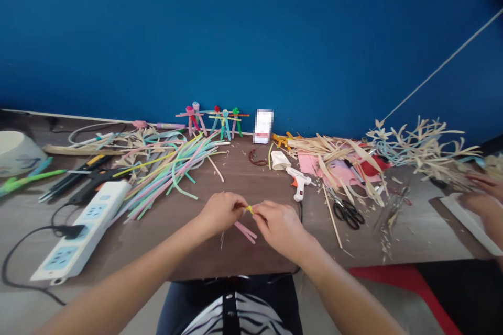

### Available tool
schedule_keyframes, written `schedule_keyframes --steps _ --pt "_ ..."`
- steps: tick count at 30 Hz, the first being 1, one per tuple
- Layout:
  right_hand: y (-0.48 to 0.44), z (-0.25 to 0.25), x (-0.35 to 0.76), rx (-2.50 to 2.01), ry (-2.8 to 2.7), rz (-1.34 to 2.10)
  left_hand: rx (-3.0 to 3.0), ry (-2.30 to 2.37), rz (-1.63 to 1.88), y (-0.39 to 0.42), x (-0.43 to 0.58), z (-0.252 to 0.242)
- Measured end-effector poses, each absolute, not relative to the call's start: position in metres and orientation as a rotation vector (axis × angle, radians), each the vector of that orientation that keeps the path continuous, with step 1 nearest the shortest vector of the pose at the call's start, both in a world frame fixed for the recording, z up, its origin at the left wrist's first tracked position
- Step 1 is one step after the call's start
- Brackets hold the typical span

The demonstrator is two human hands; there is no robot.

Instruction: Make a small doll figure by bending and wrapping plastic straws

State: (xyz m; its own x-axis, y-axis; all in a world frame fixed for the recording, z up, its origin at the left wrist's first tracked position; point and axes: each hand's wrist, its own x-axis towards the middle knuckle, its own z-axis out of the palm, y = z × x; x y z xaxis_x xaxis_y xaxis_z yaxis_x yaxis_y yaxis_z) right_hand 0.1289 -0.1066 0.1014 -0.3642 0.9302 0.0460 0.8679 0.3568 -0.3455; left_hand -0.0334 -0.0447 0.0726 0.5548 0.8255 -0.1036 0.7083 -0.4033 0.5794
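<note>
My left hand (pixel 223 212) and my right hand (pixel 281 225) meet above the front of the table. Both pinch a small yellow twisted piece of pipe cleaner (pixel 249 209) between thumb and fingers; most of it is hidden by the fingertips. Just below them lie short pink pipe cleaners (pixel 247 232). A loose bundle of pastel pipe cleaners (pixel 173 167) spreads to the left of my left hand. Beyond my right hand rests a white glue gun (pixel 301 186), with black-handled scissors (pixel 348 213) farther right.
Small pipe-cleaner figures (pixel 226 123) and a phone (pixel 263 126) stand against the blue wall. A white power strip (pixel 84 233) with a plugged cable lies at left. Dried strips (pixel 330 149) and pink felt (pixel 338 170) pile at right. Another person's hand (pixel 483 209) is at the far right.
</note>
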Motion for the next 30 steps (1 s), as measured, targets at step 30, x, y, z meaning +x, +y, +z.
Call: schedule_keyframes --steps 30 --pt "-0.107 0.1 0.134 -1.549 -2.329 0.453 2.098 1.154 0.216 -0.044 -0.035 0.076"
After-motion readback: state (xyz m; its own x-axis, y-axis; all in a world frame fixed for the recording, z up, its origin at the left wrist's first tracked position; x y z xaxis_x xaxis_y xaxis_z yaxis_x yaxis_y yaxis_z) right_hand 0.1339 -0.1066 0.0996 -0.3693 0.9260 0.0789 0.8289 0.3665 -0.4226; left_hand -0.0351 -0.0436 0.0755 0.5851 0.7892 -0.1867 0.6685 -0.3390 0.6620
